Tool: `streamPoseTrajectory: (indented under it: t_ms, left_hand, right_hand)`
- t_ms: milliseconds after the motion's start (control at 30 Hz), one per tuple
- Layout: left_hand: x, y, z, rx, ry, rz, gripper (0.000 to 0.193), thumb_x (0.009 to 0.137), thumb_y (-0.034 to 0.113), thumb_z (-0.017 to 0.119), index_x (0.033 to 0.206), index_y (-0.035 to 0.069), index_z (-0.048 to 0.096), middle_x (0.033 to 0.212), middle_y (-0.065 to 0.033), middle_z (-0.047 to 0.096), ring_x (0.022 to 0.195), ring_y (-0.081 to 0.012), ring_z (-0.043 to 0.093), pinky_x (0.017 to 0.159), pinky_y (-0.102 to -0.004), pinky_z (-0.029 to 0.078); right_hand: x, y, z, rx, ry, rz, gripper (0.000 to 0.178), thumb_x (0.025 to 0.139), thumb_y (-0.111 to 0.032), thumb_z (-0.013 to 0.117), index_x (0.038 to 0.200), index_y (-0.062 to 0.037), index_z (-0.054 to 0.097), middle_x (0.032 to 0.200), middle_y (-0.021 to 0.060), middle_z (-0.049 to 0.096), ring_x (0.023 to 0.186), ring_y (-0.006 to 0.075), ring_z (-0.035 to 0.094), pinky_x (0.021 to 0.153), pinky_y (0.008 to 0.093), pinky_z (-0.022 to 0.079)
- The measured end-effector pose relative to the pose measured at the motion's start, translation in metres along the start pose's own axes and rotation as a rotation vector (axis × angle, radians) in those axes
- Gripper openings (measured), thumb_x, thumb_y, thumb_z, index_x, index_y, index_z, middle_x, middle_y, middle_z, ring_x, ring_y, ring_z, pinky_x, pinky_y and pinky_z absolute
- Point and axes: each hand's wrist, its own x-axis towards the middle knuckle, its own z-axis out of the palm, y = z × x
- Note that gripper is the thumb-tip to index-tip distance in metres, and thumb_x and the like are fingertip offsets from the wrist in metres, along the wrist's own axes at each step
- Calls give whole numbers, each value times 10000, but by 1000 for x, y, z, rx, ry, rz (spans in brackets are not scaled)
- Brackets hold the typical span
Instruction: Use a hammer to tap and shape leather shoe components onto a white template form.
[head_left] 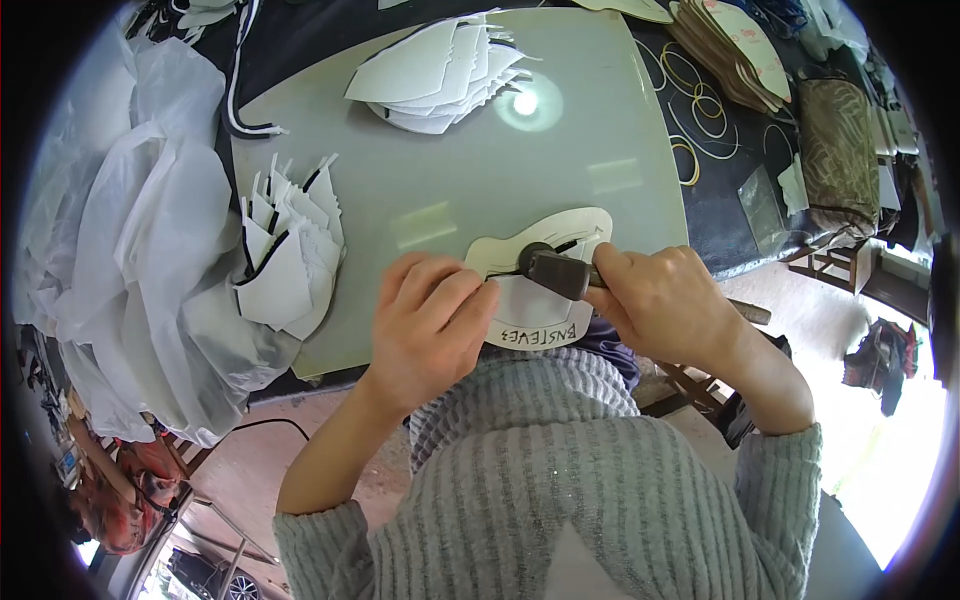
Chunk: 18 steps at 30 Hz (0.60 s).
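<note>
My right hand (665, 300) is closed round the wooden handle of a hammer (558, 273). The dark hammer head rests on or just above a pale, curved shoe-pattern template (535, 334) with handwriting on it. A white piece (530, 300) with a thin black strip along its edge lies on the template, partly hidden under the hammer head. My left hand (435, 315) lies at the template's left side, its fingertips pinched together at the end of the black strip.
Stacks of white cut pieces with black edging (290, 265) and white pieces (440, 75) lie on the pale green board (400, 190). A large translucent plastic bag (160, 220) bulges at left. Brown templates (730, 55), thin cord loops (700, 110) and a patterned roll (840, 150) are at right.
</note>
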Motion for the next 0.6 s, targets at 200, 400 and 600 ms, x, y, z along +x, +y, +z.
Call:
streamPoseTrajectory:
  t_ms: [200, 400, 600]
  left_hand:
    - [1, 0, 0, -35, -8, -24, 219, 735, 56, 752, 945, 39, 694, 955, -35, 612, 888, -254, 602, 822, -420, 458]
    - [3, -2, 0, -96, -3, -40, 227, 727, 35, 745, 948, 26, 690, 954, -49, 605, 879, -258, 599, 815, -421, 459]
    - [3, -3, 0, -133, -4, -53, 226, 724, 22, 749, 943, 19, 690, 953, -53, 604, 876, -261, 599, 808, -414, 458]
  right_hand:
    - [9, 5, -12, -15, -130, -41, 356, 946, -334, 620, 798, -29, 509, 525, 103, 566, 478, 314, 598, 450, 417, 444]
    - [14, 6, -13, -2, -158, -83, 365, 945, -339, 619, 788, -29, 508, 510, 104, 553, 456, 318, 578, 431, 416, 413]
    - [19, 3, -14, -3, -177, -99, 367, 949, -341, 613, 788, -29, 507, 498, 102, 546, 434, 309, 570, 415, 419, 409]
